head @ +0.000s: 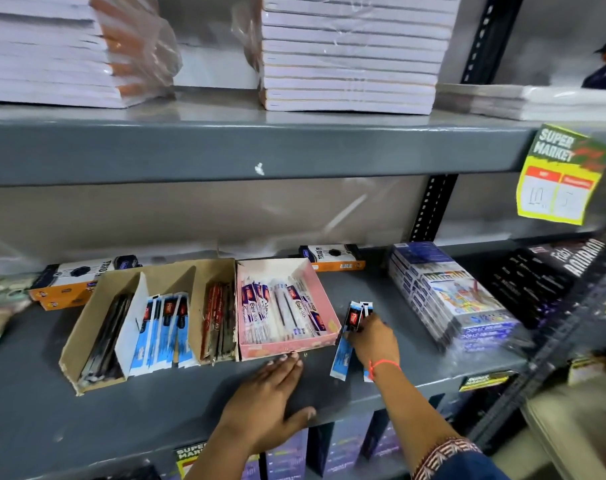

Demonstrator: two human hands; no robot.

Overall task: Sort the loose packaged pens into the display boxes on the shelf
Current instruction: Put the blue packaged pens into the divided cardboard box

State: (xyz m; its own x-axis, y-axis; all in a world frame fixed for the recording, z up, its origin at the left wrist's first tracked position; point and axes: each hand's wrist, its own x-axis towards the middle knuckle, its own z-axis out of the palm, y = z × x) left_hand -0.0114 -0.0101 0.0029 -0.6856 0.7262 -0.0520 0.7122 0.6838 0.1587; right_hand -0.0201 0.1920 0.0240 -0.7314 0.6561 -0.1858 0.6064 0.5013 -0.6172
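Note:
On the grey shelf (177, 410) stand a brown cardboard display box (87, 327) with dividers and a pink display box (324, 306) beside it. The brown box holds dark pens, blue-and-white packaged pens (163, 334) and red pens (218, 323). White packaged pens fill the pink box. My right hand (374, 337) grips a few loose blue-and-white packaged pens (343, 355) just right of the pink box. My left hand (270, 393) lies flat on the shelf, fingers spread, fingertips touching the pink box's front edge.
Orange-and-white boxes (66, 278) sit behind the display boxes. A wrapped stack of colour-pencil packs (447, 299) lies to the right, with dark boxes (544, 271) beyond. Paper stacks (350, 53) fill the upper shelf. A yellow price tag (561, 174) hangs at the right.

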